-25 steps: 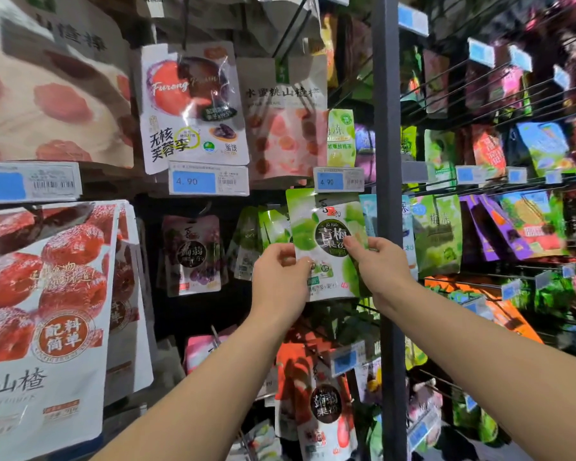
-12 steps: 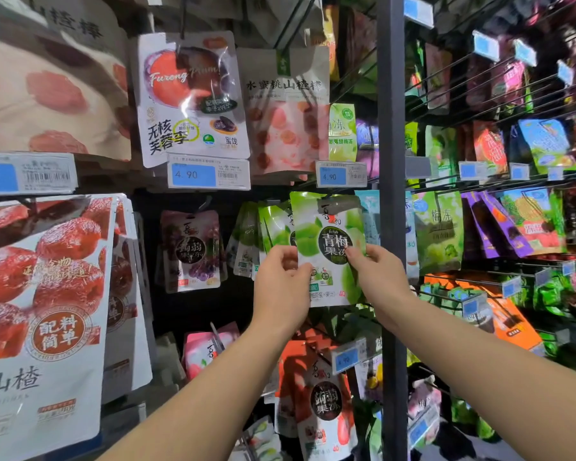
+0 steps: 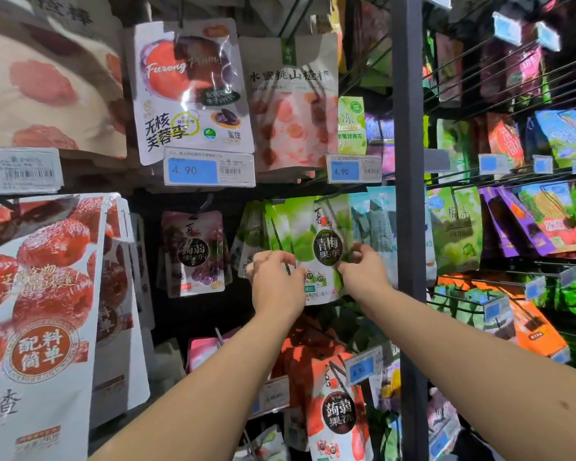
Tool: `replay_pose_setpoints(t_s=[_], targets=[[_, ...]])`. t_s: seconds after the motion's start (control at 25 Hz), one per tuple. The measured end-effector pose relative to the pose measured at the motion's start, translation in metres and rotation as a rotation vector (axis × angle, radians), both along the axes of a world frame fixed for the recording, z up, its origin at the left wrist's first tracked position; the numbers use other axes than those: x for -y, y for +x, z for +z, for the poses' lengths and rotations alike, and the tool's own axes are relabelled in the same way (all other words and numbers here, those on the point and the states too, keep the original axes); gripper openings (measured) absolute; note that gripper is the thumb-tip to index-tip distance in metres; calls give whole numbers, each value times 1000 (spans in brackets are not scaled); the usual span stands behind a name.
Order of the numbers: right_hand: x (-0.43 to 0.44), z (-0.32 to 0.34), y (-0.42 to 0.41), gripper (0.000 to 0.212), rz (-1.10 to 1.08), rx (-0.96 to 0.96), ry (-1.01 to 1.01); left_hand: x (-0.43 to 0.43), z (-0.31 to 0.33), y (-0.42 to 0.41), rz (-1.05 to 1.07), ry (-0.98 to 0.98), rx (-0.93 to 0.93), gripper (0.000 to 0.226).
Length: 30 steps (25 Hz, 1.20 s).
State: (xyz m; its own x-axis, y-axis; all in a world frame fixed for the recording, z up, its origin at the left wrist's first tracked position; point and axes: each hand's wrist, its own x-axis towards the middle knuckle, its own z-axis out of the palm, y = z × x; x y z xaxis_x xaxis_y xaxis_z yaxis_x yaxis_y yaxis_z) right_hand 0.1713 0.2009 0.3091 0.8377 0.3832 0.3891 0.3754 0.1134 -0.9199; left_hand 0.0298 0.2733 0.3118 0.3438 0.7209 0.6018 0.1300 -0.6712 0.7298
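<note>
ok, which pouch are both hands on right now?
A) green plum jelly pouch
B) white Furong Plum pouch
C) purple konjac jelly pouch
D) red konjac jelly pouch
A: the left hand and the right hand pinch the two side edges of the green plum jelly pouch, at the front of the green row below the right-hand 4.90 price tag.
</note>
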Motion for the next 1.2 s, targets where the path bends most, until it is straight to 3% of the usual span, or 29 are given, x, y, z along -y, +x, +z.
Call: replay_pose_setpoints(t_s=[0.12,0.64,1.08,1.2], targets=[[-9,1,7,45,18,-31,-47,-11,-3,9,-14,-25,-15,20],[-42,-7,8,45,27,-38,-53,-36,-5,22,-30,-13,-67,6],[27,-9,-37,54,-96,71,-260,10,-6,-11,-108,-58,-20,35],[59,-19,-57,53,-101,83,-314,42,-23,-22,-174,-64,-16,17]])
